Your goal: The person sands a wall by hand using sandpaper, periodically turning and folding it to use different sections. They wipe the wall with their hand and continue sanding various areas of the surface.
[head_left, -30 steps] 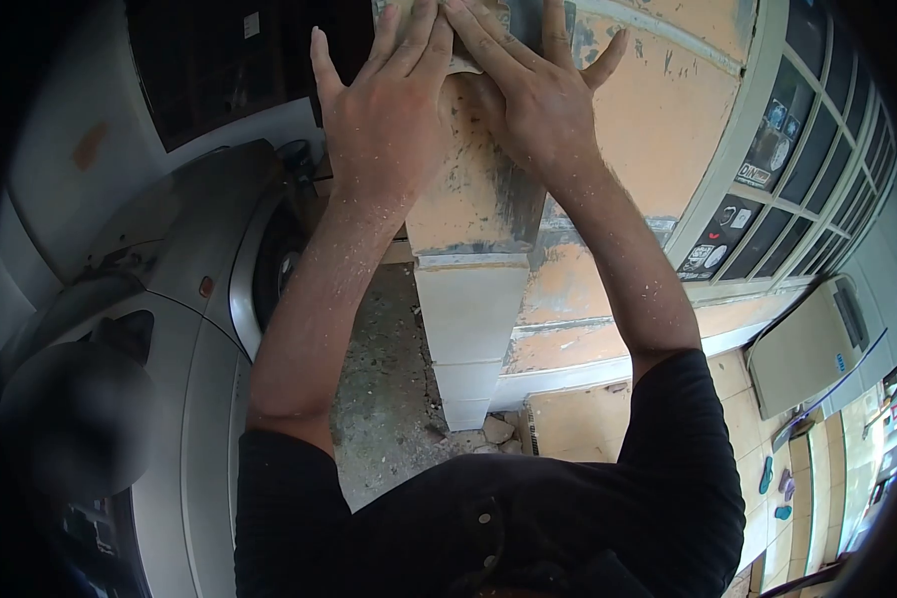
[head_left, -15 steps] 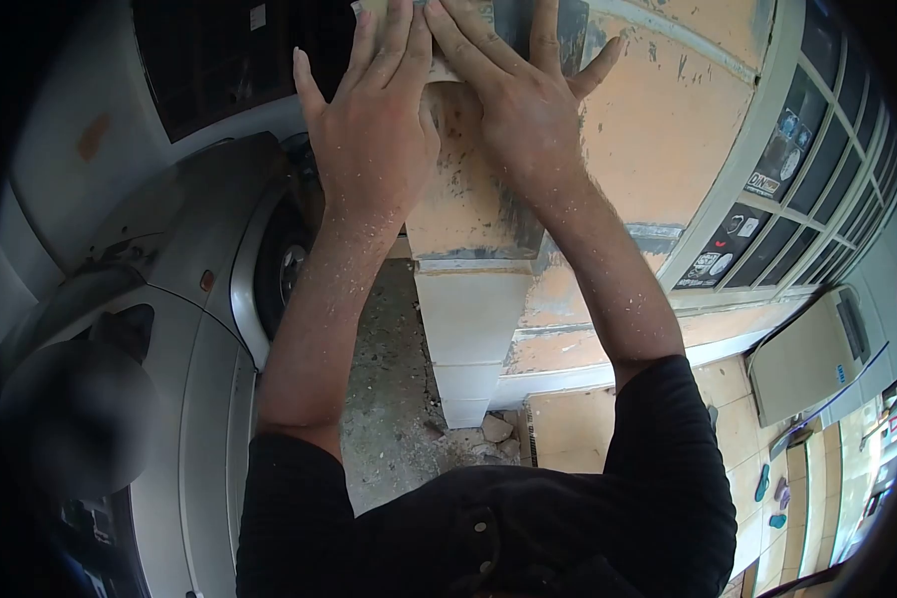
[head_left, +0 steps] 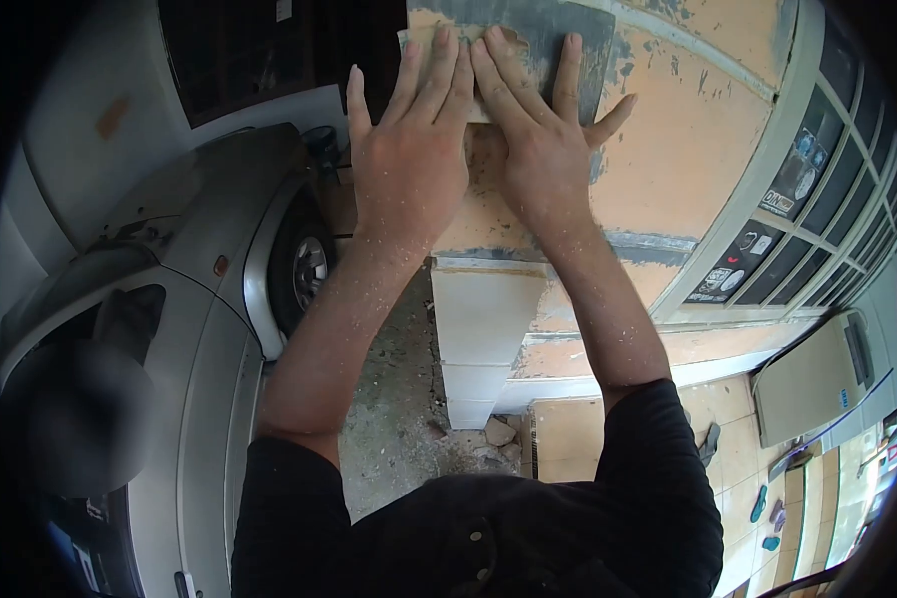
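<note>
Both my hands lie flat, side by side, on a pale sheet that looks like sandpaper, pressed against the upper part of a wall pillar. My left hand covers the sheet's left part, its fingers stretched upward and little finger held out to the side. My right hand has its first fingers on the sheet's right part; its outer fingers spread over a dark grey patch of the wall. The sheet's upper right edge curls. Pale specks dot both hands and forearms. Peeling peach paint surrounds the grey patches.
A silver car stands close on the left, its wheel near the pillar. Broken rubble lies at the pillar's foot. To the right are a barred window, a pale appliance and sandals on the tiles.
Both hands and the sheet have slid down the pillar, showing more of the grey patch above them. The view has also shifted slightly.
</note>
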Action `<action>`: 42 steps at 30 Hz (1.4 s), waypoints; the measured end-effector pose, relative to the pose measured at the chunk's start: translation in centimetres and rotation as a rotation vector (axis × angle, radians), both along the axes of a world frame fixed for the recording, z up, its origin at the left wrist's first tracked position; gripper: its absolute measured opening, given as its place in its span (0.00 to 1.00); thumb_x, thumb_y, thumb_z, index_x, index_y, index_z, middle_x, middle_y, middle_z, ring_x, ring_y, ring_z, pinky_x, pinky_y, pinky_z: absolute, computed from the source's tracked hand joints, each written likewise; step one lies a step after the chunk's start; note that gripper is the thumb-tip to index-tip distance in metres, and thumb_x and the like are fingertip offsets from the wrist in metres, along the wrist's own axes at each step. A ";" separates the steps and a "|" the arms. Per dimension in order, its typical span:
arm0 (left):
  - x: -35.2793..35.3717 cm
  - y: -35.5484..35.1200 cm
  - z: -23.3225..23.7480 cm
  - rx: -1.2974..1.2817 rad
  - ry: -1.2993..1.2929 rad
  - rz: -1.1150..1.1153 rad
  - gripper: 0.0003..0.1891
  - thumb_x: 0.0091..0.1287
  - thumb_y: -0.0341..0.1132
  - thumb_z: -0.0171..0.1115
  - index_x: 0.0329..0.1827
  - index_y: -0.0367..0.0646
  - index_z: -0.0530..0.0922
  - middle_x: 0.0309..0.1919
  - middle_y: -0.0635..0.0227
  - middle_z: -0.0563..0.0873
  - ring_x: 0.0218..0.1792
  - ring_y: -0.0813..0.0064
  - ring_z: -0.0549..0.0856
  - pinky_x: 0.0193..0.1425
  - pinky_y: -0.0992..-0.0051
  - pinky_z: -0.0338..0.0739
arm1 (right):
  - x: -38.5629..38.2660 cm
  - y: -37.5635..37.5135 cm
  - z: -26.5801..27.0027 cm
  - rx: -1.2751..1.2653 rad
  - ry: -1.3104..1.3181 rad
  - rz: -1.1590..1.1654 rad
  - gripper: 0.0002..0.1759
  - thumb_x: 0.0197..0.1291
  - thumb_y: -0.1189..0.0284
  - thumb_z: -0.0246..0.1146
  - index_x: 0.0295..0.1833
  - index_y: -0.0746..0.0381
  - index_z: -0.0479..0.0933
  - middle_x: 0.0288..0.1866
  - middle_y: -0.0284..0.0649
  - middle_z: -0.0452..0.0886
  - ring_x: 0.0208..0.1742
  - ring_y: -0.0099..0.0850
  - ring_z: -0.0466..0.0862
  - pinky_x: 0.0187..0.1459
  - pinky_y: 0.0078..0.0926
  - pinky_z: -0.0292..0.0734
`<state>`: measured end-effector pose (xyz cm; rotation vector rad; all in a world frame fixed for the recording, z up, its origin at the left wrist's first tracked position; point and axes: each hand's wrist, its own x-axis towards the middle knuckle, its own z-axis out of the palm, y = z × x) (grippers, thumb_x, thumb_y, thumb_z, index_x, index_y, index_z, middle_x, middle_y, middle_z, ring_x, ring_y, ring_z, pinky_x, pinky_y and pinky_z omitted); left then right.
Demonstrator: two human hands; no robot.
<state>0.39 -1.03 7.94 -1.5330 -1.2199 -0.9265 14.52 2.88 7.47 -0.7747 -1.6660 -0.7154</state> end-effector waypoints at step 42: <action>-7.1 -12.8 -19.0 -0.873 -1.896 -2.642 0.64 0.64 0.84 0.46 0.90 0.46 0.36 0.87 0.44 0.32 0.87 0.43 0.35 0.87 0.41 0.30 | 2.6 -18.3 -25.9 -1.001 1.369 0.990 0.16 0.85 0.65 0.52 0.60 0.64 0.78 0.55 0.41 0.86 0.57 0.26 0.86 0.58 0.30 0.84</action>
